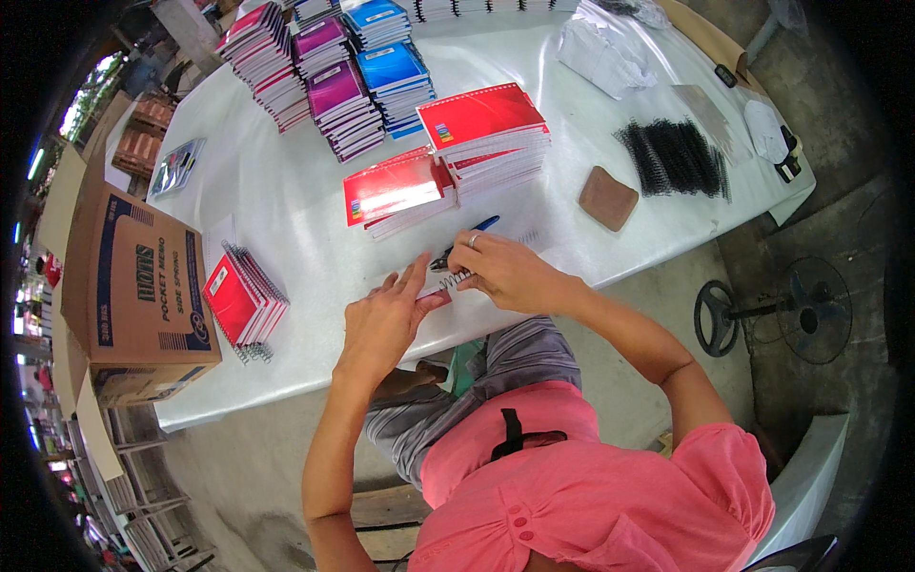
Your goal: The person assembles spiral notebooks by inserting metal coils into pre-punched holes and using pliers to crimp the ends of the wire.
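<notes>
At the near table edge my left hand is closed on a small notebook, mostly hidden beneath my fingers. A dark spiral binding coil runs along its edge, between my two hands. My right hand pinches the coil's right end with thumb and fingers. Just beyond my hands lie pliers with a blue handle, partly covered by my right hand. Two stacks of red-covered notebooks stand farther back, their punched edges showing.
Purple notebooks and blue notebooks are piled at the back left. Coil-bound red notebooks lie near a cardboard box. To the right are a brown pad and a heap of black coils. A fan stands beyond the table.
</notes>
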Motion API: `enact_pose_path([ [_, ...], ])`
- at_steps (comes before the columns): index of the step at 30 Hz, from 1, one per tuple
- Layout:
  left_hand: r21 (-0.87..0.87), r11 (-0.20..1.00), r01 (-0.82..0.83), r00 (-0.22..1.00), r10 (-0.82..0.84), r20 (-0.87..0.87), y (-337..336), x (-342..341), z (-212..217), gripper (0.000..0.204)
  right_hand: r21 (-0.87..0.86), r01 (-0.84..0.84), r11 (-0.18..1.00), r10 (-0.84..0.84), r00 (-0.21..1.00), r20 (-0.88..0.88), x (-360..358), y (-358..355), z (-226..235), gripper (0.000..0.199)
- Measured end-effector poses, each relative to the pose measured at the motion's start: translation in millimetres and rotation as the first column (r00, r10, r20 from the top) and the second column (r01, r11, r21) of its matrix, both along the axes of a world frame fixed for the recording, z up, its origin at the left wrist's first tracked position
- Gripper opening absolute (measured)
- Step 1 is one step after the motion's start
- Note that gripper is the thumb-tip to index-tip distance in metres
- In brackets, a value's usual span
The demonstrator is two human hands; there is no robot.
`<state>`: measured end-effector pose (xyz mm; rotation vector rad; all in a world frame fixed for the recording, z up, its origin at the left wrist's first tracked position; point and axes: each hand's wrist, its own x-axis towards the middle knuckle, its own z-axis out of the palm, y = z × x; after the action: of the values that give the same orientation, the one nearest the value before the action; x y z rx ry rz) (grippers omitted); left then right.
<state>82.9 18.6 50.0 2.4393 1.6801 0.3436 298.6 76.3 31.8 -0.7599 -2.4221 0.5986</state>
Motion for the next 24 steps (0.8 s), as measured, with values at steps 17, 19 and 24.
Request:
enact_pose_path([
  [17, -0.238, 0.957, 0.164, 0.986, -0.169, 0.001, -1.6, 7.1, 14.9, 0.043, 0.230, 0.061, 0.971, -0.103, 0.980, 0.173, 15.9, 28.7, -45.1, 0.018],
  [19, -0.346, 0.938, 0.006, 0.990, -0.053, -0.128, -1.1, 15.2, 25.7, 0.043, 0.029, 0.109, 0.994, -0.112, 0.979, 0.170, 22.4, 29.7, -52.7, 0.027],
  [24, -0.190, 0.967, 0.170, 0.984, -0.179, -0.028, -6.3, 2.5, 11.0, 0.054, 0.178, 0.254, 0.951, -0.273, 0.957, 0.093, 68.5, 43.6, -39.3, 0.038],
])
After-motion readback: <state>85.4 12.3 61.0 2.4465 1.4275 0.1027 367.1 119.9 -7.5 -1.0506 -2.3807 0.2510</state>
